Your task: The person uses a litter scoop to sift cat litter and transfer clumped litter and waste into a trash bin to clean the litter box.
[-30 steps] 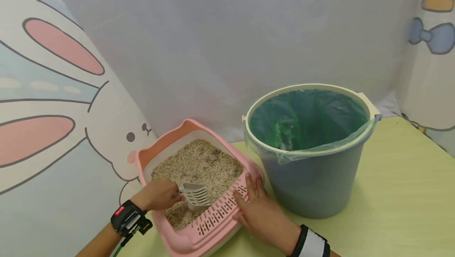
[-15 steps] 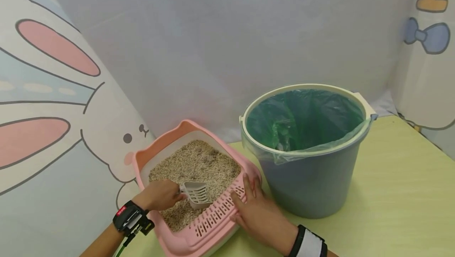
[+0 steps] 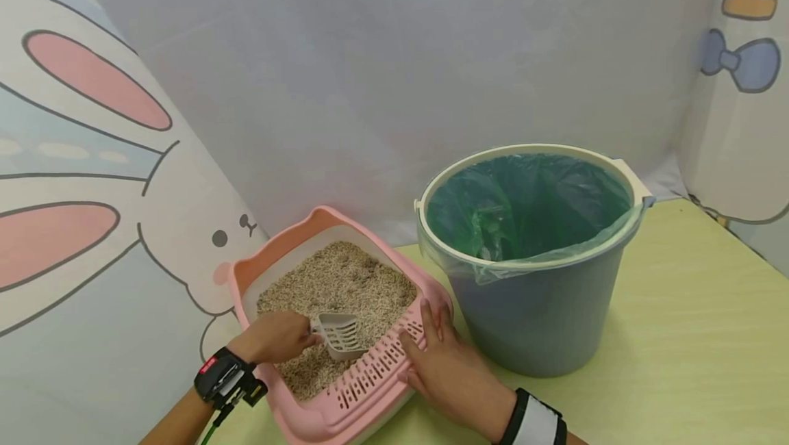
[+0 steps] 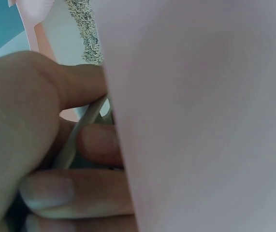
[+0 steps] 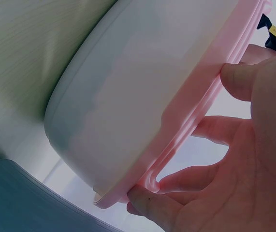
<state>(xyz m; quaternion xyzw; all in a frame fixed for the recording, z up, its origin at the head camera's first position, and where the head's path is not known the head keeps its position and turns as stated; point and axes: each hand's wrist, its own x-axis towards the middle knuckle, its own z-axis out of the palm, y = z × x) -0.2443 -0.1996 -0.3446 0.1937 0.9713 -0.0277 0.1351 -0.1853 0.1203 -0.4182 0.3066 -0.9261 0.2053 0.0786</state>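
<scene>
In the head view my left hand [image 3: 279, 337] grips the handle of a pale slotted litter scoop [image 3: 340, 337]. The scoop's head lies in the beige litter [image 3: 345, 274], close to the perforated front ledge of the pink litter box [image 3: 345, 414]. Curled left fingers [image 4: 79, 191] and the handle show in the left wrist view, where a blurred pale pink surface covers the right side. Spread over the box's right front rim, my right hand [image 3: 453, 370] rests with fairly straight fingers. The right wrist view shows its thumb touching the pink rim [image 5: 196, 104] from the outer side.
A grey bucket [image 3: 536, 322] lined with a translucent green bag [image 3: 555, 192] stands just right of the box on a yellowish table [image 3: 696, 335]. Behind are a pale cloth backdrop [image 3: 394, 89] and a rabbit-print panel [image 3: 179, 226] at the left.
The head view has shifted slightly, so box and bucket appear a little further left. The scoop has moved slightly right relative to the box. My right hand keeps its place on the rim.
</scene>
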